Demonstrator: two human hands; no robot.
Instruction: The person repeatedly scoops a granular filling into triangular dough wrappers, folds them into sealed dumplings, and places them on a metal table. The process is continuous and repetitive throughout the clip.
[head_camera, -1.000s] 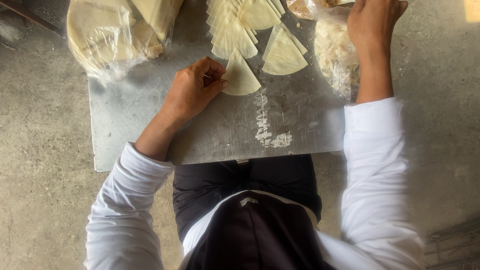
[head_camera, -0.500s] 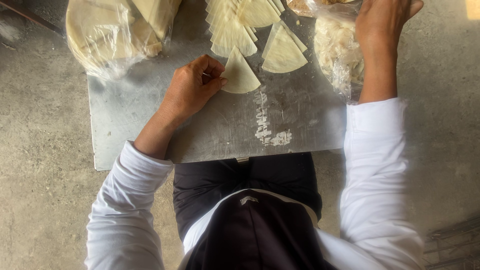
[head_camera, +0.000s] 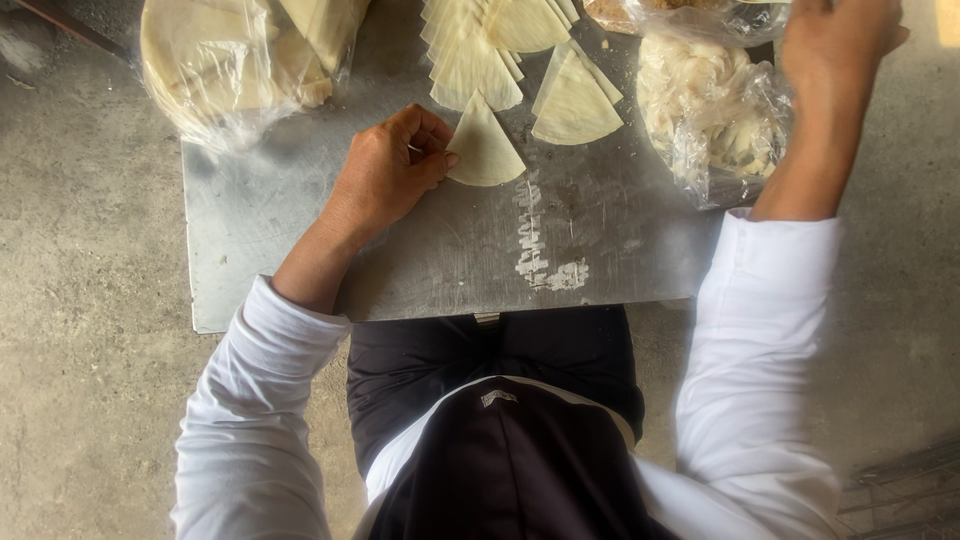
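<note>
On metal tray (head_camera: 300, 270), centre: left hand (head_camera: 385, 175) curled, fingertips pinching edge of dough wedge (head_camera: 485, 150) at its 3 o'clock. Wedge lies flat, apex toward 12. More wedges (head_camera: 470, 55) fanned at 12. Right hand (head_camera: 835, 45) at 2 o'clock above bagged dough (head_camera: 705, 110); fingers out of frame, grip cannot be told. Bagged rounds (head_camera: 220, 65) at 10.
</note>
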